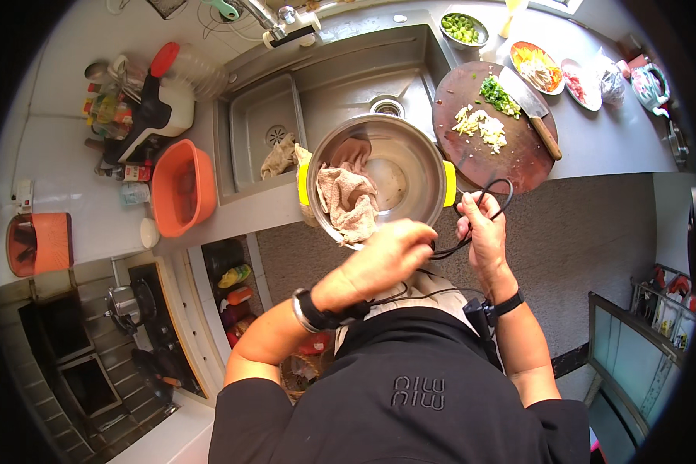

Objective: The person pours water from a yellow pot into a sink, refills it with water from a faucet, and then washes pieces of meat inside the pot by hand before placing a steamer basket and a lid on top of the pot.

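Observation:
My right hand grips a looped black cable in front of the counter edge. My left hand is bent inward at the pot's near rim, its fingertips beside the lower strands of the cable. Whether those fingers hold the cable is hidden. A steel pot with yellow handles rests at the sink's front edge. Inside it, a crumpled beige cloth lies against the left wall, its end at the near rim. Both my wrists carry dark bands, and a small black device sits at the right one.
A round cutting board bears chopped greens, chopped pale pieces and a cleaver. Behind it stand a bowl of green slices and plates of cut food. An orange basin stands left of the steel sink; a stove is further left.

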Demonstrator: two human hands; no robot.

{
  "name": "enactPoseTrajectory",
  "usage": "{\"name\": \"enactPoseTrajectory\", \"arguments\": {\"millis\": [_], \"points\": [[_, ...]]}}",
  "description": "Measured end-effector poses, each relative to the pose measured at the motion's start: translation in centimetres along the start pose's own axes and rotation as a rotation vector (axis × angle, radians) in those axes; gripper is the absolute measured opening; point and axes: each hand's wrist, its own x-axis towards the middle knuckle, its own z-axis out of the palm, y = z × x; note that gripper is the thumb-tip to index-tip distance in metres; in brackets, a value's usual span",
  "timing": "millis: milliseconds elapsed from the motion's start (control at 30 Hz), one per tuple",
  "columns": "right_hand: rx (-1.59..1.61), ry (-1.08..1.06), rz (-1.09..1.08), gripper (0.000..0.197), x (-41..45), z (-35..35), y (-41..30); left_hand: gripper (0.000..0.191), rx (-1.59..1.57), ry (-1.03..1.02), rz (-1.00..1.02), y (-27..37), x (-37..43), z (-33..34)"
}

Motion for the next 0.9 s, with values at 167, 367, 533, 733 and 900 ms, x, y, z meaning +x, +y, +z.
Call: {"name": "enactPoseTrajectory", "arguments": {"millis": [167, 367, 533, 733, 900], "points": [[-0.154, -0.059, 0.022, 0.029, 1.4, 1.4, -0.4, 0.023, 0.276, -0.01, -0.049, -3.9, 3.6, -4.0], [-0.186, -0.05, 0.032, 0.033, 2.1, 2.3, 0.0, 0.037, 0.582, -0.31, -0.117, -5.9, 7.5, -3.7], [-0.157, 0.016, -0.004, 0.031, 2.3, 3.1, 0.7, 0.042, 0.7, -0.463, -0.056, -6.5, 8.5, -3.5], [-0.151, 0.068, -0.114, 0.023, 2.6, 3.5, 1.8, 0.042, 0.745, -0.469, 0.02, -6.0, 8.9, -3.6], [-0.221, 0.078, -0.221, 0.021, 2.6, 4.2, 1.3, 0.045, 0.715, -0.477, 0.141, -6.4, 8.8, -3.3]]}}
